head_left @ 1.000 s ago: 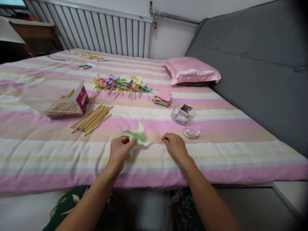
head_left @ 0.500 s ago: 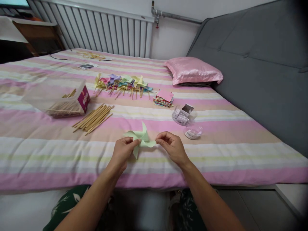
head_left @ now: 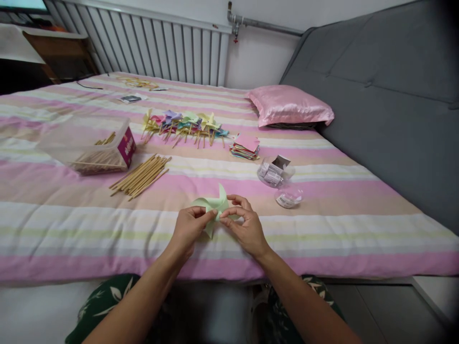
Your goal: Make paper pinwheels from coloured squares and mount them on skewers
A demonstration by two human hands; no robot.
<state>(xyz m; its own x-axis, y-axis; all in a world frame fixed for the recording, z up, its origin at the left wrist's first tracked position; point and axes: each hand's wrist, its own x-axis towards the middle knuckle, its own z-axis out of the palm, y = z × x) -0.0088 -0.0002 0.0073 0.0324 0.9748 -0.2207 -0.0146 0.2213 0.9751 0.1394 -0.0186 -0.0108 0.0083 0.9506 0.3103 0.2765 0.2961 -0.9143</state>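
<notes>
fingertips [head_left: 213, 213] of the left hand [head_left: 189, 228] pinch the middle of a pale green paper pinwheel [head_left: 214, 207], thumb and forefinger pressed together on it. the right hand [head_left: 245, 225] meets it from the other side, its thumb and forefinger closed on the same centre and the other fingers curled loosely behind. the pinwheel sits between the two hands, just above the near part of a striped bedspread [head_left: 71, 224] in pink, cream and pale green; whether its lowest blade touches the cloth cannot be told. both forearms come up from the bottom edge, over knees in dark leaf-print fabric.

a little beyond the right hand lies a small clear round lid [head_left: 287, 197], and just behind it a clear tub of small white packets [head_left: 274, 172]. to the left, well apart from the hands, a loose bundle of wooden sticks [head_left: 141, 176] lies on the cover, and beside it a clear plastic box [head_left: 88, 144] with a red label holds more sticks. farther back rests a stack of coloured paper squares [head_left: 245, 145], then a row of finished pinwheels [head_left: 184, 125] in yellow, purple, blue and pink. a pink satin pillow [head_left: 290, 106] lies against the grey upholstered headboard [head_left: 387, 95], and a white radiator [head_left: 150, 45] lines the far wall.
</notes>
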